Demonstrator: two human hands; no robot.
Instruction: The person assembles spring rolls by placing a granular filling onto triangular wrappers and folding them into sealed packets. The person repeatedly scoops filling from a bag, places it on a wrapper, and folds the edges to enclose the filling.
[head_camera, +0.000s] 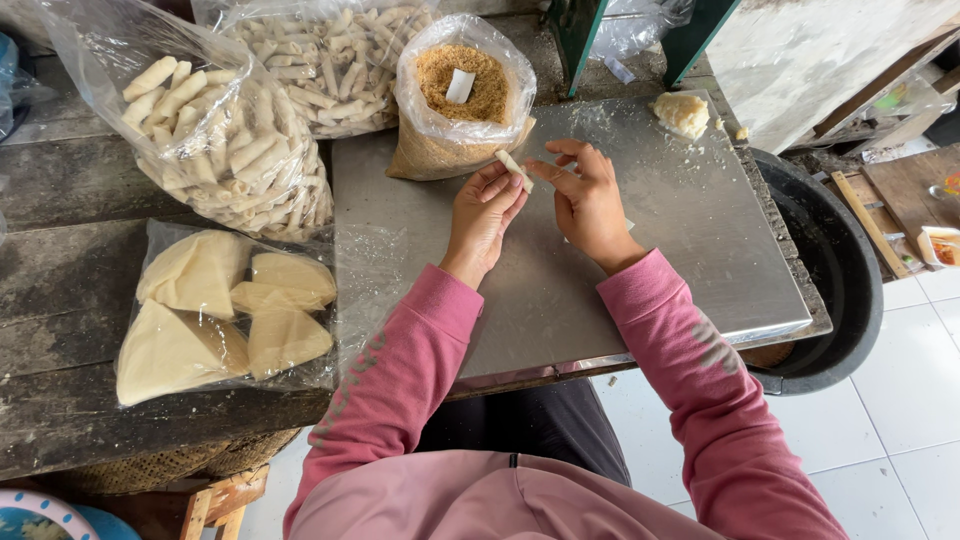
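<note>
While both hands (535, 200) pinch a small pastry roll (515, 167) above the steel table (700, 250), bags of finished rolls (235, 150) fill ten o'clock; folded wrappers (215, 315) at eight remain unrolled.

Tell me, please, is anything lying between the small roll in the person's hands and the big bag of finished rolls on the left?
Nothing visible does. Both hands, left and right, pinch the small roll above the metal sheet. Bare metal runs leftward to the bag of rolls; the bag of crumbs stands behind, off that line.
</note>
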